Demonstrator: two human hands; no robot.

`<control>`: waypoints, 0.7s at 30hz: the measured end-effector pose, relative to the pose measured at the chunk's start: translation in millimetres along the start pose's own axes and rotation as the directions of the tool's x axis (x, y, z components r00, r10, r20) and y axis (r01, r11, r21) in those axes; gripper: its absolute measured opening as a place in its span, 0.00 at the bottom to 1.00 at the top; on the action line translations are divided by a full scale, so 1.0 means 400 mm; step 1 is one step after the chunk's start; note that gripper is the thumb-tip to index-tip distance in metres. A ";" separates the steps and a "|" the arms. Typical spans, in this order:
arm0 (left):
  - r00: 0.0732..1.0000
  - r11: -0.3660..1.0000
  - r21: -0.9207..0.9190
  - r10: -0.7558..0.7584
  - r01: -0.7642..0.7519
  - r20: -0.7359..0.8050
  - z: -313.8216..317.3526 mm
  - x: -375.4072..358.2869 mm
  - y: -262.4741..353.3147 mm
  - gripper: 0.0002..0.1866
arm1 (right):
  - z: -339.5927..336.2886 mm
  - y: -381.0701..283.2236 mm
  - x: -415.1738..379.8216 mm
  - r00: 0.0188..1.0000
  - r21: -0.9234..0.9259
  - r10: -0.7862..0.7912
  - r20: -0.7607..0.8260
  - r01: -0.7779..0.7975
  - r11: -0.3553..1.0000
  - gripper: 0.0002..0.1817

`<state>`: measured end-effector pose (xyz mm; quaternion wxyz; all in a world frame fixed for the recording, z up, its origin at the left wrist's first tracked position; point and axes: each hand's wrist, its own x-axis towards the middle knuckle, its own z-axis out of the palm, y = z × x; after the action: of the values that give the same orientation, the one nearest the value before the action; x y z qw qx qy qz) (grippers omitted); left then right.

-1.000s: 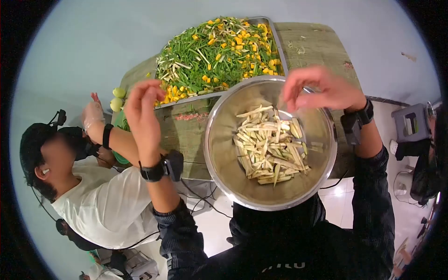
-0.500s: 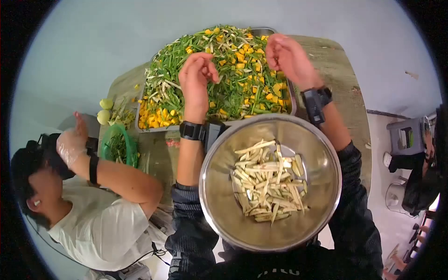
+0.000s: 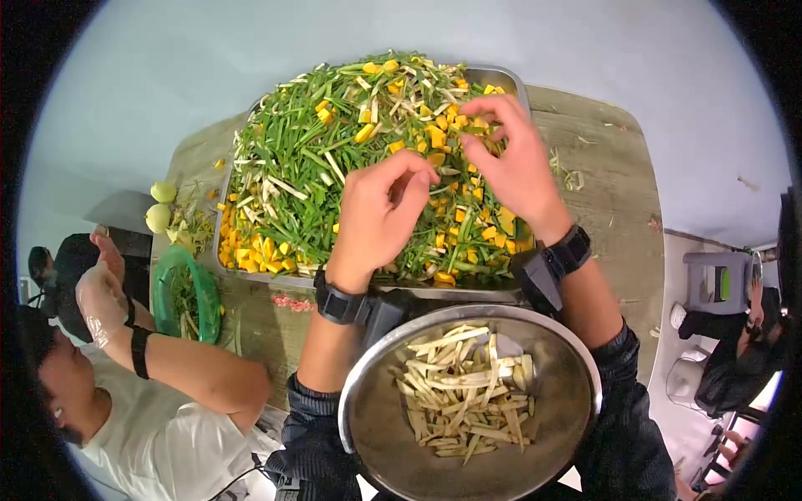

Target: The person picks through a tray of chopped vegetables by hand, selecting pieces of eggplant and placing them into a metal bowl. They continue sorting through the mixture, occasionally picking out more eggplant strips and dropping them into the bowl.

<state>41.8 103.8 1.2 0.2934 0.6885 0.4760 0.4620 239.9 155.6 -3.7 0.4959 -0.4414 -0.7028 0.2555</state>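
Note:
My left hand is over the front middle of a large metal tray, fingers curled and thumb near the index fingertip; whatever may be between them is hidden. My right hand hovers over the tray's right side, thumb and index finger apart, nothing visible in it. The tray is heaped with cut green stalks, pale stem pieces and yellow-orange chunks that look like pumpkin. Below my wrists, a steel bowl holds pale cut vegetable strips.
A wooden table carries the tray. At left are a green basket with greens and two pale green round vegetables. A co-worker in a white shirt sits at left, wearing a clear glove. A grey stool and another person are at right.
My left hand has moved right and lower over the heap, its fingers drawing together. My right hand has come lower and closer to the left. The view has shifted, and the bowl appears lower.

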 end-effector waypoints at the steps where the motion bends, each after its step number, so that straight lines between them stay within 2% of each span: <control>1: 1.000 1.000 -0.017 0.006 -0.006 -0.002 0.000 -0.001 0.000 0.05 | 0.003 0.000 -0.001 0.994 -0.141 -0.097 -0.042 0.090 0.986 0.18; 2: 1.000 0.999 -0.033 0.012 -0.012 -0.003 -0.003 -0.003 0.001 0.05 | 0.005 0.004 -0.002 0.995 -0.136 -0.096 -0.037 0.090 0.987 0.18; 5: 0.998 0.999 0.025 -0.028 0.027 0.059 -0.013 -0.006 0.012 0.09 | -0.002 0.011 -0.003 0.994 -0.268 -0.110 0.025 0.113 0.957 0.30; 8: 0.999 1.000 0.016 -0.005 0.004 0.039 -0.012 -0.006 0.015 0.09 | 0.011 0.020 -0.010 0.984 -0.360 -0.165 0.066 0.178 0.916 0.31; 9: 1.000 1.000 0.015 0.004 -0.004 0.029 -0.011 -0.005 0.012 0.08 | 0.014 0.025 -0.014 0.983 -0.360 -0.169 0.068 0.182 0.915 0.31; 11: 1.000 1.000 0.013 0.014 -0.014 0.009 -0.013 -0.005 0.016 0.06 | 0.013 0.037 -0.022 0.988 -0.522 -0.147 0.045 0.149 0.840 0.32; 12: 1.000 1.000 0.010 0.022 -0.022 -0.006 -0.013 -0.004 0.019 0.04 | 0.004 0.043 -0.020 0.988 -0.523 -0.149 0.046 0.151 0.839 0.32; 14: 1.000 1.000 0.017 0.025 -0.024 -0.014 -0.011 -0.003 0.013 0.04 | -0.022 0.062 -0.007 0.986 -0.603 0.014 -0.169 -0.114 0.790 0.33; 15: 1.000 0.999 0.025 0.025 -0.024 -0.019 -0.011 -0.003 0.011 0.05 | -0.034 0.075 -0.007 0.986 -0.602 0.011 -0.166 -0.110 0.791 0.33; 17: 0.999 0.999 0.028 0.025 -0.024 -0.023 -0.012 -0.003 0.012 0.05 | -0.048 0.104 -0.008 0.981 -0.482 0.142 -0.135 -0.190 0.855 0.32; 21: 1.000 0.996 0.090 0.019 -0.017 -0.024 -0.015 -0.001 0.027 0.07 | -0.036 0.116 -0.010 0.993 -0.489 0.055 -0.105 -0.100 0.866 0.31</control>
<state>40.4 99.3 12.5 0.2521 0.6995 0.4936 0.4512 270.7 173.4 -37.1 0.3865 -0.5921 -0.7039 0.0678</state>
